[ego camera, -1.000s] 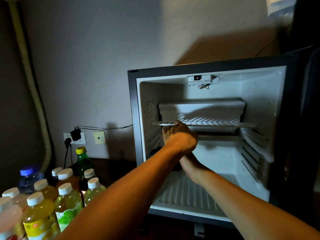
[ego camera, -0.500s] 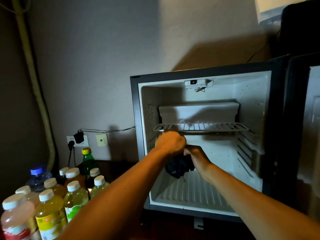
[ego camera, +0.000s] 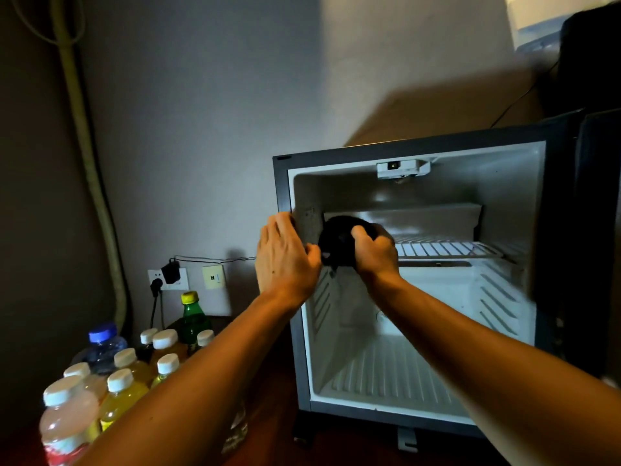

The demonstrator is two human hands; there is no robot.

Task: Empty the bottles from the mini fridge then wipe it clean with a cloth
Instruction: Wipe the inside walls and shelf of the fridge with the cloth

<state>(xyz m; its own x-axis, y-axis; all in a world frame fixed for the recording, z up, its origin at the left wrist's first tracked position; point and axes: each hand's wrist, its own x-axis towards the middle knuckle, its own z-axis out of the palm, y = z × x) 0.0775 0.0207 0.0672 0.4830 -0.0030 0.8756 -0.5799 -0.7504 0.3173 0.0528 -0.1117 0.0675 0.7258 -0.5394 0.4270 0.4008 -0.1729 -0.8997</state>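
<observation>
Dim grey wall (ego camera: 201, 129) fills the background, with a pale pipe (ego camera: 89, 169) running down its left side and a white socket (ego camera: 169, 279) with a black plug low on it, left of the mini fridge (ego camera: 282, 183). That fridge stands open, its dark door (ego camera: 598, 230) swung out to the right, and its white interior holds no bottles; a wire shelf (ego camera: 447, 248) crosses it about halfway up, below a boxy white compartment at the back. At the upper left of the fridge opening, the right hand (ego camera: 374, 252) grips a dark bunched cloth (ego camera: 336, 242), fingers curled over its top, holding it against or just in front of the left inner wall; the light is too poor to say whether cloth and wall touch. Beside it, the left hand (ego camera: 285, 260) sits at the fridge's left front edge, fingers fairly straight and pointing up, thumb reaching toward the cloth, with nothing clasped in it. Well to the lower left of the fridge stands a cluster of bottles (ego camera: 127, 381), most white-capped with yellow or pink drink, plus a green bottle (ego camera: 192, 317) with a yellow cap and a clear one with a blue cap (ego camera: 102, 332).
</observation>
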